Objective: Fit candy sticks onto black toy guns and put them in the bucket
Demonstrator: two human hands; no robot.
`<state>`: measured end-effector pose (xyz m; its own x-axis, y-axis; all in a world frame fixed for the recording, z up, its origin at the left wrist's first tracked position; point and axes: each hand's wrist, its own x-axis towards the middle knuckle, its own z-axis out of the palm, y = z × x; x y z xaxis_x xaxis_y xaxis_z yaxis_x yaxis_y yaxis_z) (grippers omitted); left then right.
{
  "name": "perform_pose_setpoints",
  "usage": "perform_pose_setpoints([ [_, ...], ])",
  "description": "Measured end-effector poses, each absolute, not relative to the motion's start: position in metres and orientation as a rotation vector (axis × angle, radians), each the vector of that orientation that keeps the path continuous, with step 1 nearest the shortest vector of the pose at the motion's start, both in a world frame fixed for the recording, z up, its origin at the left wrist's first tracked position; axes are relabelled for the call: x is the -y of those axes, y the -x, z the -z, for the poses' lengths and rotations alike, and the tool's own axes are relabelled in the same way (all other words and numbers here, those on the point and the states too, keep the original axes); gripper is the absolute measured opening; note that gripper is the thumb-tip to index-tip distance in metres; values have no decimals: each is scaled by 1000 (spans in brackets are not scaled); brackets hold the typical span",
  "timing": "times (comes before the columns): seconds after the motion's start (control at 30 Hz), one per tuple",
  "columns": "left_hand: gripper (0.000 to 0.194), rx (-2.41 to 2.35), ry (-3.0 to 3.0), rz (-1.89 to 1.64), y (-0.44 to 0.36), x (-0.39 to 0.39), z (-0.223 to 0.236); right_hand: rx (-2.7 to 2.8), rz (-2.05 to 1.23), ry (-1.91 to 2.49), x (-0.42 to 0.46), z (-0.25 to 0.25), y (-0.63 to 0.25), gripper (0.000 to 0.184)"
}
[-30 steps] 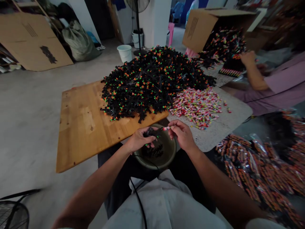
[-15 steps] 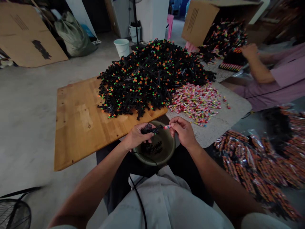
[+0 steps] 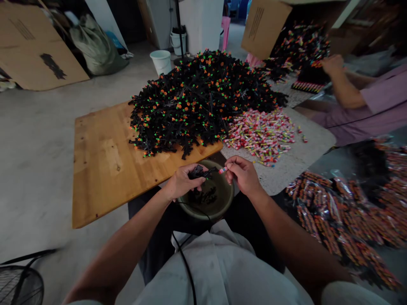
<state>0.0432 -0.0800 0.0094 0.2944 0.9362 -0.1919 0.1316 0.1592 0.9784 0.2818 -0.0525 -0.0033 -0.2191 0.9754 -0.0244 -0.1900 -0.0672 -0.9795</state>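
Black pieces (image 3: 196, 171) in the left hand (image 3: 183, 182), pink tube (image 3: 223, 170) in the right hand (image 3: 244, 176)

The left hand is partly closed around a small bunch of the black pieces, its thumb lying along the near side. The right hand pinches the pink tube between thumb and fingertips, its other fingers curled. The two hands face each other over a round bowl (image 3: 229, 197), and the tube's end points at the tip of one piece — whether they touch is too small to tell. More dark pieces lie inside the bowl.

Beyond the hands, a large heap (image 3: 190, 106) of black pieces with orange and green bits spreads over a wooden board (image 3: 104, 169). To its right, a pile of small tubes (image 3: 262, 133), mostly pink, rests on a grey tabletop (image 3: 280, 173). Farther right, another person's hand (image 3: 333, 65) is at a row of black items (image 3: 308, 84) with colourful ends, near an open cardboard box (image 3: 265, 27). Shiny clear-wrapped bundles (image 3: 337, 216) cover the lower right — and a pale bucket (image 3: 161, 62) stands behind the heap.
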Motion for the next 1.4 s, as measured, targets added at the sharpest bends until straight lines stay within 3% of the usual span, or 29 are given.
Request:
perform_pose_setpoints([
  [0.47,42,-1171,-1299,-662,-40,83,-10,1151,-1514,1027,53,14,-273,26],
  [0.7,37,-1442,-1503,-804,-20,71,23,1573,-1746,1268,42,47,-303,37],
  [0.77,40,-1498,-1484,-836,-17,67,35,1669,-1579,1368,37,53,-313,38],
  [0.87,48,-1464,-1414,-843,-16,67,45,1760,-891,1680,25,48,-340,21],
  [0.97,56,-1305,-1312,-808,-19,70,43,1866,-239,2076,16,37,-378,28],
  [1.1,48,-1135,-1214,-723,-27,73,33,2134,-66,2320,9,37,-417,32],
  [1.27,42,-1072,-1232,-749,-38,75,16,2002,-279,2168,5,30,-408,13],
  [1.4,42,-1007,-1278,-761,-47,76,1,1562,-1095,1503,25,8,-349,13],
])
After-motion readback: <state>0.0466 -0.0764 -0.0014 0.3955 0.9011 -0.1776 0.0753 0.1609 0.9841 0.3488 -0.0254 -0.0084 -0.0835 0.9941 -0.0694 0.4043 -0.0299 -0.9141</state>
